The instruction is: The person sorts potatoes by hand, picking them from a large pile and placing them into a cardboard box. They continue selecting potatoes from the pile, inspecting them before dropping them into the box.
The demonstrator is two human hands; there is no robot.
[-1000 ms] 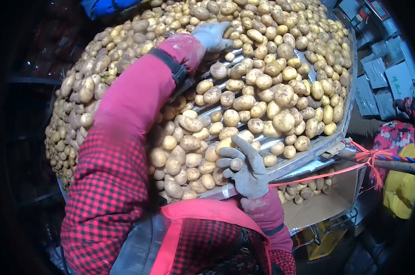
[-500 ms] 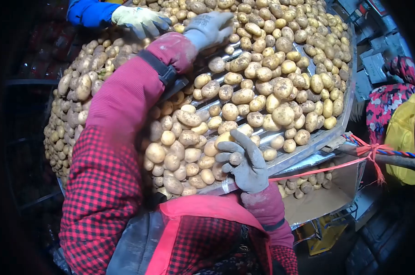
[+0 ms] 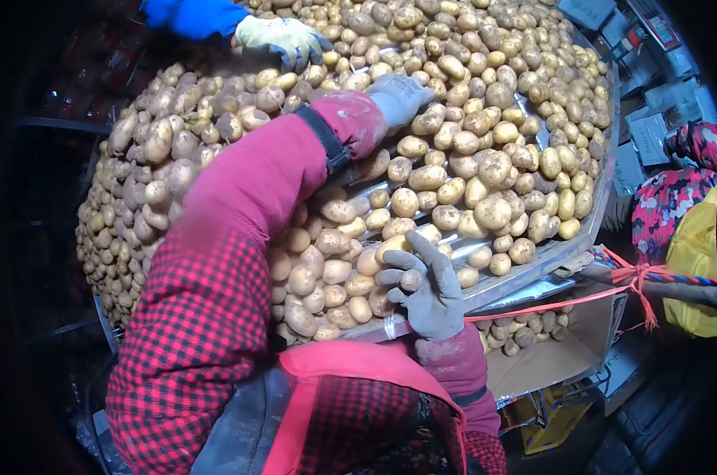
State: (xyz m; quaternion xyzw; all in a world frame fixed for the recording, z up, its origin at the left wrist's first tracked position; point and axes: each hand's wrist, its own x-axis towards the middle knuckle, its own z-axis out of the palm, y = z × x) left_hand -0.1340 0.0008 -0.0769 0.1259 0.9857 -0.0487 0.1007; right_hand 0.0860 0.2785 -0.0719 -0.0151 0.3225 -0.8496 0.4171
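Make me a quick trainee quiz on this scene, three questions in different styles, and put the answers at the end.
1. True or false: the camera wearer's left hand is bare.

2. Which hand is nearest the cardboard box?
A) the left hand
B) the co-worker's hand
C) the right hand

3. Fill in the blank: the items lying inside that box are ____.

Key: 1. False, it is gloved. 2. C. 3. Potatoes.

Left hand (image 3: 399, 98) reaches forward, right hand (image 3: 433, 294) half-curled.
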